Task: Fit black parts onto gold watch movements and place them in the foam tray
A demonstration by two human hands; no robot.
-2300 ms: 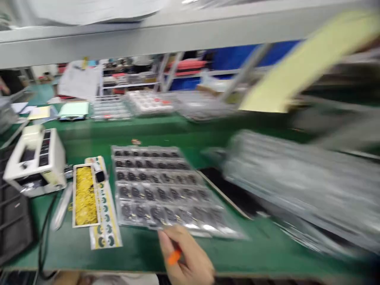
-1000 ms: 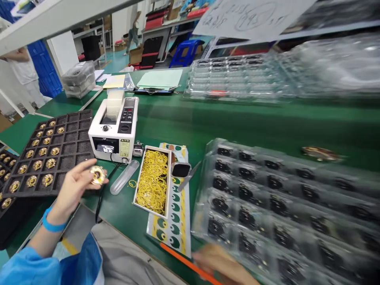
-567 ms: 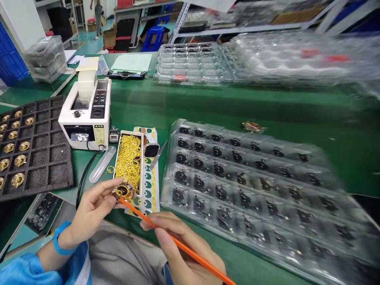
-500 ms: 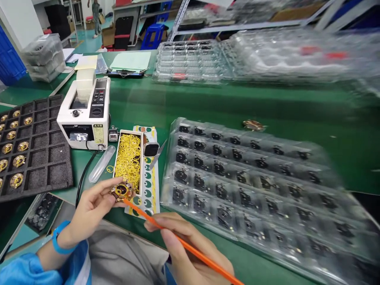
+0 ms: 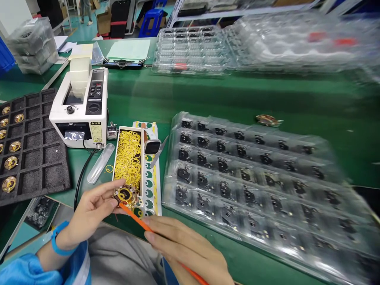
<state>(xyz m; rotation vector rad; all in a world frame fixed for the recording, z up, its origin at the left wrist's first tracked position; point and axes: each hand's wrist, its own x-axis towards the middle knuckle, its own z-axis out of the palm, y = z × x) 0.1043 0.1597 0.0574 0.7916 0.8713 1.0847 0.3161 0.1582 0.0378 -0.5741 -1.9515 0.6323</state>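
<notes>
Between the thumb and fingers of my left hand [image 5: 96, 204] is a small round gold-and-black part [image 5: 126, 196], held above the near end of a white box [image 5: 142, 170]. Many thin yellow rings [image 5: 128, 156] fill that box. My right hand [image 5: 190, 247] grips a thin orange stick [image 5: 135, 217]. Its tip touches or lies very close to the lower left edge of the round part. A yellow-and-white perforated sheet [image 5: 149, 184] lies right of the box, with tweezers [image 5: 159, 152] and a small dark-faced square device [image 5: 152, 147] on it.
A white tape dispenser [image 5: 80, 107] stands behind my left hand. Left is a black foam tray [image 5: 41, 158] with several round gold parts. A large clear plastic tray [image 5: 237, 178] of black parts covers the right. Clear trays [image 5: 190, 51] line the back.
The orange stick's tip has shifted left along the round part, and my right-hand fingers now lie flatter over the stick. The round part faces the camera more. The whole view has shifted slightly.
</notes>
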